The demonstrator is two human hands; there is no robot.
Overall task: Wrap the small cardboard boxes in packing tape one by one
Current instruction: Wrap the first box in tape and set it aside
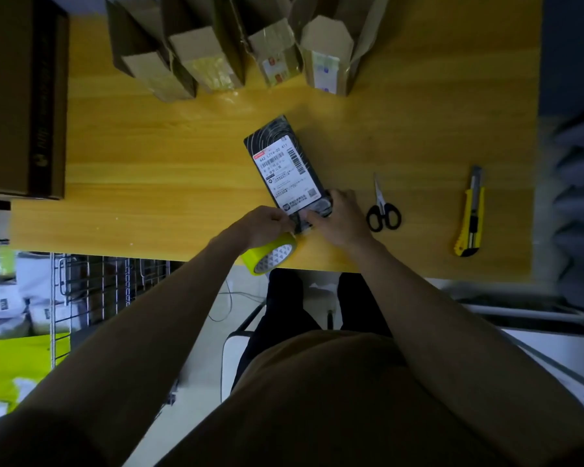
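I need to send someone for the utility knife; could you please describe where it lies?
On the wooden table, look to the far right, beyond the black-handled scissors. The utility knife lies alone there, the only yellow-and-black tool.

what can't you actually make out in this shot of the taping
- Head view: near end of the black box, covered by the left hand and right hand.
- Tape roll: its top is under the left hand, so any pulled strip cannot be seen.
- Shipping label text: too small to read.
- Big brown carton: cut by the left edge.
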